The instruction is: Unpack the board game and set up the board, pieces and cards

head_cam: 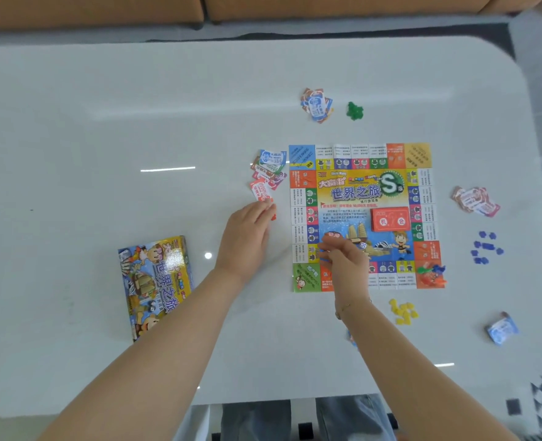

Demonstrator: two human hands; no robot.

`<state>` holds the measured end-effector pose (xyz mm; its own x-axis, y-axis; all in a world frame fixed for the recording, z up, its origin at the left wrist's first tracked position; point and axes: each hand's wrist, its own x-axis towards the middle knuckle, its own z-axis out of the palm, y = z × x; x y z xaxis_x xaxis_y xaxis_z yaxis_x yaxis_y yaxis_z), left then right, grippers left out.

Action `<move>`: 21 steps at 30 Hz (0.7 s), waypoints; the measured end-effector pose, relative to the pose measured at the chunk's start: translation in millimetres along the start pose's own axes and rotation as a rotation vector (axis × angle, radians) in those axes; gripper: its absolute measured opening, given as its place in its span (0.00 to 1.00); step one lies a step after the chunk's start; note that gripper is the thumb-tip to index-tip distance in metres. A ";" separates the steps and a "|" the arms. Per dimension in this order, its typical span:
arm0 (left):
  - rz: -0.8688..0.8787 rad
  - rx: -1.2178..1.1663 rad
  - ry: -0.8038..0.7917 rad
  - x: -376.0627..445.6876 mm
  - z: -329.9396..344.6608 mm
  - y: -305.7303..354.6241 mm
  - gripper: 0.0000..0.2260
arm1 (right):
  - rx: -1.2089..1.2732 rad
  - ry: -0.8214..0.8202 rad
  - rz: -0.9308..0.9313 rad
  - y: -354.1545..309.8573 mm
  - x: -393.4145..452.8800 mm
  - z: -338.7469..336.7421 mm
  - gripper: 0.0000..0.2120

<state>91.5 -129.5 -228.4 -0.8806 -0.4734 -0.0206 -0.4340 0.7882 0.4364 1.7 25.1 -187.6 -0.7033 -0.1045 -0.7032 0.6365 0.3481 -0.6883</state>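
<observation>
Two hands: I see them apart, one on each side of the board's left edge.
Left hand [247,237]: its fingers pinch a red and white paper bill [261,191] just left of the board.
Right hand [346,259]: it hangs over the board's lower left part with curled fingers; I cannot tell if it holds anything.
Board [363,192]: it lies flat and open on the white table [136,122].
Red card deck [390,219]: it sits on the board's middle.
Money pile [269,167]: it lies beside the board's top left corner.
Game box [155,281]: it lies on the table, well to the left.
Yellow pieces [403,311]: they lie just below the board.
</observation>
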 end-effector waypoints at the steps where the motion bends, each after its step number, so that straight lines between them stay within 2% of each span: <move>1: -0.014 0.028 -0.002 2.8 -4.3 0.5 0.17 | -0.024 -0.009 -0.013 0.2 -0.4 1.4 0.16; 5: -0.100 0.088 -0.025 24.5 -19.3 -5.5 0.21 | -0.079 -0.045 -0.062 -2.4 1.7 9.5 0.17; 11: -0.096 0.063 -0.112 49.4 -22.4 -14.8 0.23 | -0.097 -0.077 -0.092 -10.8 7.8 19.8 0.17; 16: -0.139 0.035 -0.072 48.0 -30.4 -5.3 0.21 | -0.119 -0.091 -0.102 -16.8 7.0 23.1 0.17; 21: -0.333 -0.079 -0.019 40.9 -52.7 10.6 0.21 | -0.199 -0.100 -0.156 -40.5 -7.7 6.6 0.14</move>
<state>60.9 -161.3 -177.2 -0.6967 -0.6918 -0.1898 -0.6828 0.5584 0.4711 -16.6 5.7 -155.4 -0.7472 -0.2590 -0.6121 0.4410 0.4958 -0.7481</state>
